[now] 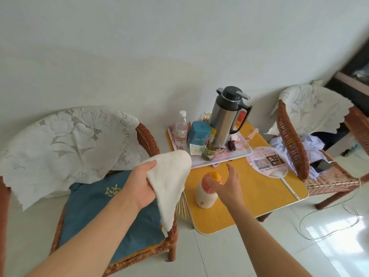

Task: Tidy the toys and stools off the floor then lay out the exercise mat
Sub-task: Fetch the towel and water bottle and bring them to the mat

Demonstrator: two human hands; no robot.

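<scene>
**Cloth in one hand, bottle under the other**

The left hand (142,183) has its fingers curled and thumb pressed over a bunched edge of a soft white fleecy cloth (169,182), which hangs in a pointed fold below the grip. The right hand (227,183) is spread, fingers straight and apart, thumb lying against the neck of a cream plastic toy bottle with an orange cap (206,191); whether the fingers grip it cannot be told.

The bottle stands upright on the small yellow-topped table (259,196), near its front edge. Behind the bottle on the table sits a pale pink rectangular tray (239,154) carrying a steel-and-black vacuum flask (225,120), a clear water bottle (181,130), a teal box (199,132) and a glass mug (209,152). Right of the bottle on the table lies a round printed paper fan with a white handle (267,161).

Left of the table stands a brown wicker chair (147,136) with a blue cushion (95,212) and a white lace cover (65,144). Right of the table stands a second wicker chair (289,140) holding crumpled clothing (313,150)
</scene>
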